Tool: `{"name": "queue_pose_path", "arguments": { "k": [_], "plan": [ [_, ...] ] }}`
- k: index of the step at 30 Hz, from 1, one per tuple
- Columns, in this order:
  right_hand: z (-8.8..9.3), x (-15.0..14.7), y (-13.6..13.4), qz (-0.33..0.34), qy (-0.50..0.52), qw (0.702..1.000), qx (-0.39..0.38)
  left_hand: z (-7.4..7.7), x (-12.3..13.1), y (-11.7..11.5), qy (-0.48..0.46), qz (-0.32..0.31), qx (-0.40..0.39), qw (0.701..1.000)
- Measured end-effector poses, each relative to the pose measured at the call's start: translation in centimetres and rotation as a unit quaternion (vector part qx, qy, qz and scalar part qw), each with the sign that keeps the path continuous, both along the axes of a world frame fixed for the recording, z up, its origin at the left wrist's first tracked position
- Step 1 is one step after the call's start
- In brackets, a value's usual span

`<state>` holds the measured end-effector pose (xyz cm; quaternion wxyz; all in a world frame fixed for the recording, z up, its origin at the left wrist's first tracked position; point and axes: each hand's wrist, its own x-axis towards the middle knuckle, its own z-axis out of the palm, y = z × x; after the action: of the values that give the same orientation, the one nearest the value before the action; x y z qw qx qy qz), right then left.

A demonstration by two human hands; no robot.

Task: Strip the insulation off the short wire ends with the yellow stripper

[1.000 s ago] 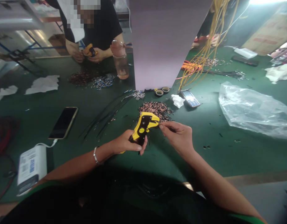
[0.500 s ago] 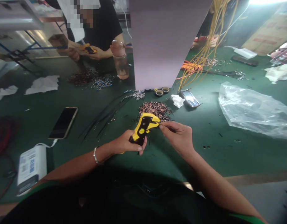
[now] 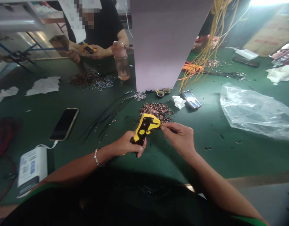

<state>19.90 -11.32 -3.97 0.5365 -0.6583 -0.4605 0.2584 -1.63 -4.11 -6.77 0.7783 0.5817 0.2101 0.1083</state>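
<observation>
Yellow-and-black pistol-shaped wire stripper w/ plastic-looking body (image 3: 142, 130) is up off the green tabletop (image 3: 215, 163), in front of the person's chest, nose angled up & to the right, overlapping the near edge of the pile of copper-and-black wire clippings (image 3: 156, 108) in view. Handling, my guess: stiff, solid, moderate wt, prob. nose-heavy b/c the bulk sits above the grip; not fragile, handle likely not v. slippery. Best hold = low on the black handle, palm behind, fingers round the lever side, clear of the nose. That's roughly how the left hand (image 3: 134, 145) has it: wrapped firmly, thumb across the lower handle, fingertips showing on the far side; can't tell how hard it squeezes. Right hand (image 3: 179, 136) is nearly closed in a thumb-and-finger pinch just beside the nose, other fingers curled in; it seems to have a thin dark wire (image 3: 161, 124), mostly hidden. Wire is prob. v. light, bendy & easy to let slip, so a tight pinch close to the end makes sense. Too small to tell if the stripper's nose grips it. Nearby: crumpled white tissue (image 3: 179, 102) & silver keypad handset w/ lit screen (image 3: 191, 99), both beyond the right hand.
</observation>
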Motion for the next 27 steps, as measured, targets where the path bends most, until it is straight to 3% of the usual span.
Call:
{"name": "queue_pose_path", "arguments": {
  "k": [9, 19, 27],
  "plan": [
    [-0.1, 0.3, 0.1, 0.006, 0.007, 1.000, -0.005, 0.0, 0.1, -0.3, -0.010, 0.028, -0.035, 0.999],
    [-0.6, 0.6, 0.4, 0.023, 0.058, 0.998, -0.024, 0.2, 0.3, -0.6, 0.003, 0.118, -0.105, 0.987],
    [-0.8, 1.0, 0.8, 0.034, 0.077, 0.996, -0.036, 0.6, 0.4, 0.1, -0.025, 0.124, -0.116, 0.985]
  ]
}}
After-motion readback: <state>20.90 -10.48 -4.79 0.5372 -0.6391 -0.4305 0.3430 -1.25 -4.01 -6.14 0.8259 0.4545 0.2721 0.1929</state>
